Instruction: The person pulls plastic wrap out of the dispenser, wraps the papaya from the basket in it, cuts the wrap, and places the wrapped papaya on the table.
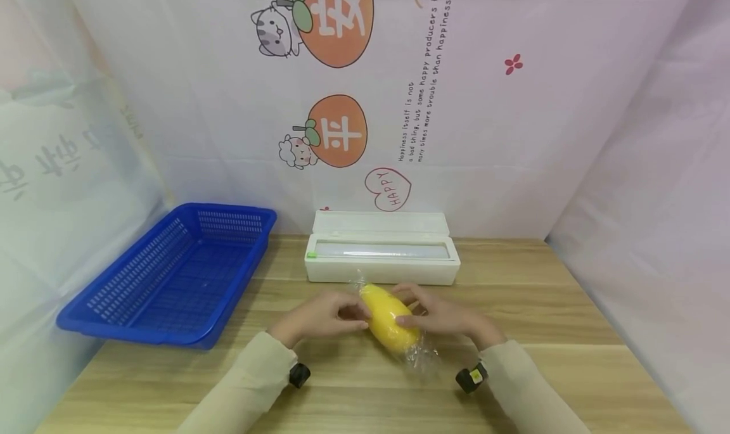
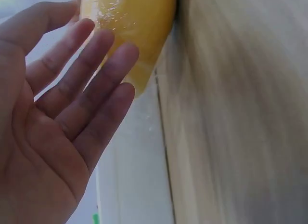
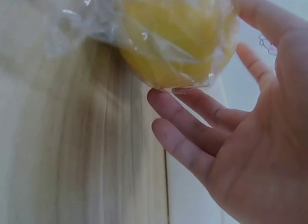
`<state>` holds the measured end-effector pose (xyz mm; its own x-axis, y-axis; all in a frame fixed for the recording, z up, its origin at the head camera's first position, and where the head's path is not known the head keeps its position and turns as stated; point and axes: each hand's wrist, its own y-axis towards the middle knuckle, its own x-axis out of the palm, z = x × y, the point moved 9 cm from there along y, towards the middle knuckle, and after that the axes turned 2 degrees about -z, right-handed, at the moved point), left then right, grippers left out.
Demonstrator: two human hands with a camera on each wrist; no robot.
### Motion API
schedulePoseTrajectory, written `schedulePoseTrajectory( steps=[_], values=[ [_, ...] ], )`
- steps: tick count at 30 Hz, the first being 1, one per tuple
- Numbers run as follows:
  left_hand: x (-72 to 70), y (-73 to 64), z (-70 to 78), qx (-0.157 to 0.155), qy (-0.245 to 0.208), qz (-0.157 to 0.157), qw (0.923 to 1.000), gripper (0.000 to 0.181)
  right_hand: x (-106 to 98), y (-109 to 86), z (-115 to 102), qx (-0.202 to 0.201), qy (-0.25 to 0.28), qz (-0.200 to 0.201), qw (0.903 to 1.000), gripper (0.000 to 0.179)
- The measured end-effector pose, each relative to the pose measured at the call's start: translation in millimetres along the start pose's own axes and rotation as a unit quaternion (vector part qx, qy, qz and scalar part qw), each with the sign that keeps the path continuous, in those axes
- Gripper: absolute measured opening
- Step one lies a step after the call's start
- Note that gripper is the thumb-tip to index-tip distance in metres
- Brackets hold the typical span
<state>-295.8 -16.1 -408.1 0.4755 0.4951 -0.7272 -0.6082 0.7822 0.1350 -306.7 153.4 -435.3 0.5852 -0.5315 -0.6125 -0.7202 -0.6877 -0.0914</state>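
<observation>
A long yellow fruit, shaped like a mango, is wrapped in clear cling film, with loose film bunched at its near end and a tuft at the far end. My right hand holds it from the right, thumb on the near side and forefinger over the far part. In the right wrist view, the lower fingers reach under the wrapped end. My left hand is at the fruit's left side, fingertips right at the film. Its fingers spread loosely in the left wrist view.
Behind the hands stands a white cling film box, its lid raised and a roll of film inside. A blue plastic basket sits on the left of the wooden table. White printed cloth hangs around.
</observation>
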Motion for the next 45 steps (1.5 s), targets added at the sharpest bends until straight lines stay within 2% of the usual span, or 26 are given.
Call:
schedulePoseTrajectory(
  steps=[6,12,15,19,25,30,32,38,42,45],
  values=[
    [2.2,1.1,-2.6,0.01,-0.026,0.027,0.9993,0.013,5.0,-2.4,-9.9,-0.005,-0.028,-0.003,0.9996,0.058],
    [2.1,2.4,-6.3,-0.004,-0.028,0.04,0.9988,0.018,2.9,-4.3,-13.3,0.012,-0.067,0.024,0.9974,0.051],
    [2.4,2.6,-6.3,-0.006,-0.015,0.042,0.999,0.02,4.0,-4.2,-13.4,0.024,-0.067,0.025,0.9971,0.053],
    [4.0,3.4,0.1,0.018,0.042,0.044,0.998,0.017,4.4,-3.7,-13.0,0.034,-0.064,0.029,0.997,0.053],
    [21.6,6.6,18.3,0.08,0.122,0.016,0.9892,0.027,3.0,-3.9,-12.4,0.037,-0.057,0.037,0.997,0.053],
    [35.2,7.2,26.9,0.072,0.188,-0.006,0.9796,0.041,1.8,-5.2,-13.9,0.038,-0.049,0.038,0.9974,0.053],
    [39.8,7.5,29.0,0.081,0.214,-0.002,0.9735,0.046,1.3,-5.9,-14.8,0.043,-0.045,0.039,0.9973,0.053],
    [47.9,9.1,43.1,0.143,0.271,0.037,0.951,0.044,0.2,-5.4,-13.8,0.054,-0.044,0.041,0.9967,0.051],
    [46.3,9.3,48.6,0.156,0.268,0.052,0.9492,0.031,0.9,-4.8,-9.8,0.057,-0.043,0.043,0.9965,0.052],
    [43.2,9.4,47.7,0.161,0.242,0.057,0.955,0.02,0.9,-4.4,-8.8,0.055,-0.04,0.045,0.9966,0.051]
  ],
)
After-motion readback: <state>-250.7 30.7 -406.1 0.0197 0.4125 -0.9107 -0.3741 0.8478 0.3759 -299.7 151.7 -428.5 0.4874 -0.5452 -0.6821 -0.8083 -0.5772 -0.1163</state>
